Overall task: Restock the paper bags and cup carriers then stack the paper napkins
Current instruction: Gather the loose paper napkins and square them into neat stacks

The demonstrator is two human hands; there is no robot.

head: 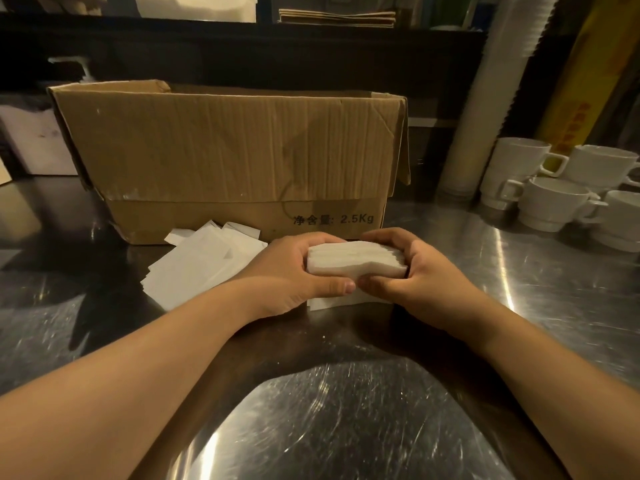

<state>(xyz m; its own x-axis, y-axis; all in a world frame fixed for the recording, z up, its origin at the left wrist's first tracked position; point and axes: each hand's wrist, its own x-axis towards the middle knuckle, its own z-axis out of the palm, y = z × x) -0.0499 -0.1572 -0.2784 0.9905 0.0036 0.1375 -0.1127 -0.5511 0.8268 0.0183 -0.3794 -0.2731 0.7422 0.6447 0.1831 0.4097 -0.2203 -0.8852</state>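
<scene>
A thick white block of folded paper napkins (356,259) sits clamped between both hands just above the scratched steel counter (346,410): the left hand (287,271) and right hand (412,271) curl fingers and thumbs round its ends. Stacking seems underway, not finished, since loose white napkins (197,263) lie fanned beside the worn brown cardboard box (228,157) (bag and carrier restocking cannot be judged here).
</scene>
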